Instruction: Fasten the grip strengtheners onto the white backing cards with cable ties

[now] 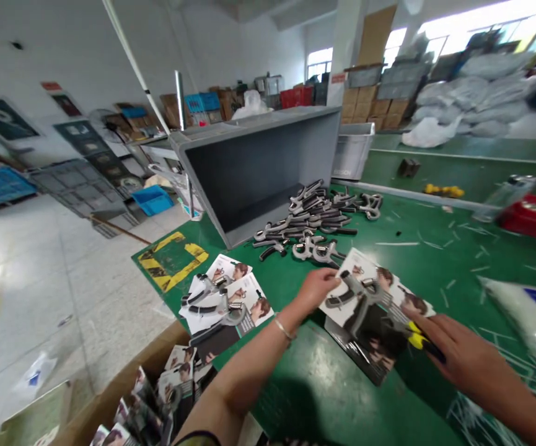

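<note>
My left hand (315, 290) pinches the left edge of a printed backing card (349, 263) that has a grey-and-black hand grip strengthener (367, 300) on it. Another dark card (374, 356) lies under it. My right hand (458, 347) is closed around yellow-and-black cutting pliers (419, 337), at the card's right edge; their jaws are hard to make out. Beyond my hands lies a pile of loose hand grip strengtheners (316, 217). To the left, several carded strengtheners (235, 303) overlap near the green table's (305, 378) edge.
A grey crate (256, 133) rests on its side behind the pile. Below the table's left edge stands a cardboard box (109, 384) of carded strengtheners. At right are a clear plastic bag (523, 322), a red bin (535, 220) and scattered thin white plastic strips (470, 418).
</note>
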A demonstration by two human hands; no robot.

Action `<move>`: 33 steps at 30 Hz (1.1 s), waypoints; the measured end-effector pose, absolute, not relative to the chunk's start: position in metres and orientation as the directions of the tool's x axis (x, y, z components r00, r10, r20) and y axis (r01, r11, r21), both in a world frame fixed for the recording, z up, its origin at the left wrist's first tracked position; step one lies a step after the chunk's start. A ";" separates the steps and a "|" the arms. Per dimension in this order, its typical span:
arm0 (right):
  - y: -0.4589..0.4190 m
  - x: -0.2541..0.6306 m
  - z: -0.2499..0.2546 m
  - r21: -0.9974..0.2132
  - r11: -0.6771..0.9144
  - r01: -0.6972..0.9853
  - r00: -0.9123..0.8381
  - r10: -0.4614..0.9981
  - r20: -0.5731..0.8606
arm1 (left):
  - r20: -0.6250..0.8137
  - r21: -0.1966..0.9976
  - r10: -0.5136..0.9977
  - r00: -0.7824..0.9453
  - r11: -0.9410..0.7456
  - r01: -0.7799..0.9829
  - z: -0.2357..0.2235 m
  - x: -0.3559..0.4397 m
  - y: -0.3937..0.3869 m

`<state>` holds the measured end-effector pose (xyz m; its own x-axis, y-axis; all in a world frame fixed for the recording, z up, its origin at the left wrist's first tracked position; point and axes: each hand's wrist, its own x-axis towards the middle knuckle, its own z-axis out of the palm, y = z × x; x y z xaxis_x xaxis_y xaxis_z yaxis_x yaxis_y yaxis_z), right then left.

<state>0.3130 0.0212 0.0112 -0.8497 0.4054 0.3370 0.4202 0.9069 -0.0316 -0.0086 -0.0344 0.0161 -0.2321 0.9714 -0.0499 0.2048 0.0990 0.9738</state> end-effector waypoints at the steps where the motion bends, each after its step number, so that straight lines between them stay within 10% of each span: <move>1: 0.011 0.330 0.009 -0.062 0.858 0.510 -0.791 0.496 0.359 | -0.040 0.969 0.965 -0.261 0.101 0.224 0.029 -0.026 -0.053; 7: -0.048 0.394 -0.025 -0.112 0.647 0.754 -0.599 0.747 0.289 | -0.053 0.708 0.860 -0.508 0.391 0.588 0.064 -0.182 -0.179; 11: -0.053 0.368 -0.038 -0.066 0.590 0.805 -0.545 0.778 0.313 | 0.304 0.449 0.786 -0.539 0.381 0.809 0.058 -0.184 -0.211; 18: -0.076 0.325 -0.002 -0.262 0.657 0.707 -0.607 0.754 0.252 | 0.141 0.726 0.980 -0.141 -0.005 0.687 0.031 -0.035 -0.110; 24: -0.107 0.383 0.012 -0.305 0.523 0.796 -0.487 0.852 0.193 | -0.017 0.732 0.999 -0.040 0.039 0.680 -0.023 0.006 -0.019; 33: -0.026 0.444 -0.007 -0.390 0.303 0.869 -0.232 0.947 0.220 | 0.124 0.812 0.907 -0.402 0.140 0.567 -0.058 0.064 -0.070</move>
